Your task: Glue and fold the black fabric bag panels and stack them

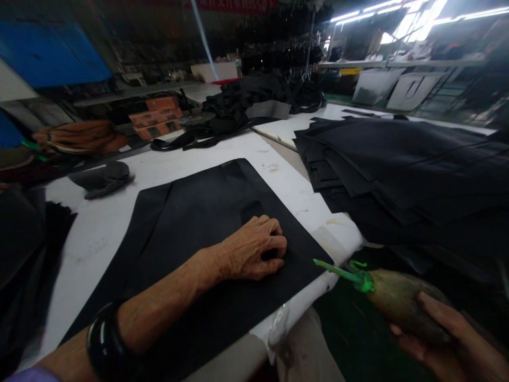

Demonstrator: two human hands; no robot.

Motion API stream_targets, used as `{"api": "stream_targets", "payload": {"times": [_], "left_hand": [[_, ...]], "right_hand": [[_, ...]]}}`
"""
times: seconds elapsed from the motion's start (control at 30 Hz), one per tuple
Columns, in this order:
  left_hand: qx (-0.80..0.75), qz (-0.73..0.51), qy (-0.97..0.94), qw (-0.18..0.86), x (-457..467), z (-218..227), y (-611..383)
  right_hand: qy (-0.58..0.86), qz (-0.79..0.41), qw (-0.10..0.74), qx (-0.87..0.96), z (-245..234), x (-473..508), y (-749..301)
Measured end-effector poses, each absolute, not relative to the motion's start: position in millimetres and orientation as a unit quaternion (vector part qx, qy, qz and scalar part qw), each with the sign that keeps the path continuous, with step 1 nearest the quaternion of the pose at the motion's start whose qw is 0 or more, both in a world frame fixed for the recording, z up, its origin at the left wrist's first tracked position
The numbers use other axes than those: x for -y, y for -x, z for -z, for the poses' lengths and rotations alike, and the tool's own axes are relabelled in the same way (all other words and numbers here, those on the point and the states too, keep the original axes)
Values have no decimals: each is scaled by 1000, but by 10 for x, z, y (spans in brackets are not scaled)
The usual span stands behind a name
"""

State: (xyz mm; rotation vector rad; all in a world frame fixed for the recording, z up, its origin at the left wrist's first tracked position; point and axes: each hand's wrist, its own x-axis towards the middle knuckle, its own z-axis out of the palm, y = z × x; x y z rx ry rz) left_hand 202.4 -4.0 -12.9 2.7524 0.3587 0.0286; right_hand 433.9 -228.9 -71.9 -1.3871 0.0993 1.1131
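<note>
My left hand [254, 246] rests on a flat black fabric piece [191, 223] that lies on the white table [103, 223]. Its fingers are curled under, pressing the fabric; I cannot see anything inside them. A dark bangle sits on that forearm. My right hand [449, 339] is off the table's near edge at lower right, wrapped round a brownish squeeze bottle [397, 300] with a green nozzle [338, 271] that points left toward the fabric's near right corner.
A tall stack of black cut fabric pieces [405, 170] lies at the right. Black straps and cloth [246, 106] pile at the table's far end. A grey folded cloth [103, 179] and orange boxes [157, 118] sit at the left back.
</note>
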Motion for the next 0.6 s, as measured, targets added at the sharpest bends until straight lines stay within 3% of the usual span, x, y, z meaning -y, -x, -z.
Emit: {"api": "stream_targets", "payload": {"times": [0.23, 0.6], "left_hand": [[-132, 4, -973, 190, 35, 70, -1916], [-127, -1, -970, 205, 256, 138, -1913]], "right_hand": [[593, -536, 600, -19, 759, 2270, -4382], [689, -438, 558, 153, 666, 2277, -4380]]}}
